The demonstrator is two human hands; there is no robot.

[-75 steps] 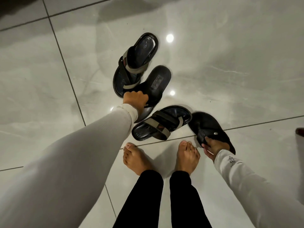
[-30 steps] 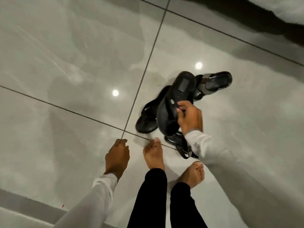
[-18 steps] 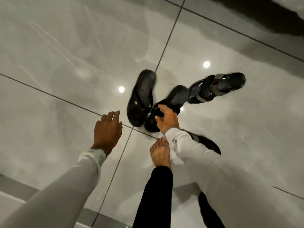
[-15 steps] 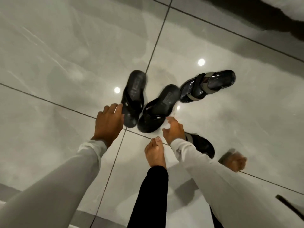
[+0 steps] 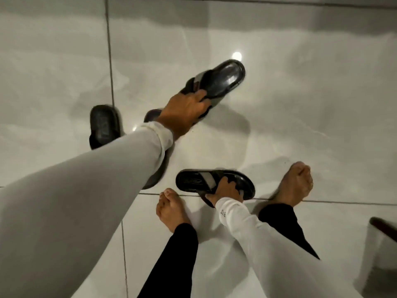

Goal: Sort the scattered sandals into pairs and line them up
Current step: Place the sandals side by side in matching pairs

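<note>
Several black sandals lie on the glossy grey tile floor. My left hand (image 5: 187,111) grips the far grey-strapped sandal (image 5: 223,79) by its straps and holds it tilted off the floor. My right hand (image 5: 226,190) is closed on the straps of the near grey-strapped sandal (image 5: 193,180), which lies sideways just ahead of my feet. A plain black thong sandal (image 5: 104,124) lies at the left, partly behind my left sleeve. Its mate (image 5: 153,176) lies beside it, mostly hidden under my left forearm.
My bare left foot (image 5: 169,208) and bare right foot (image 5: 295,183) stand close behind the near sandal. A tile joint (image 5: 110,61) runs away from me at the left. A dark-edged object (image 5: 382,229) juts in at the right edge.
Both hands left the plain black pair, which now lies side by side at the left. My left hand reached out and lifted the far strapped sandal. My right hand closed on the near one.
</note>
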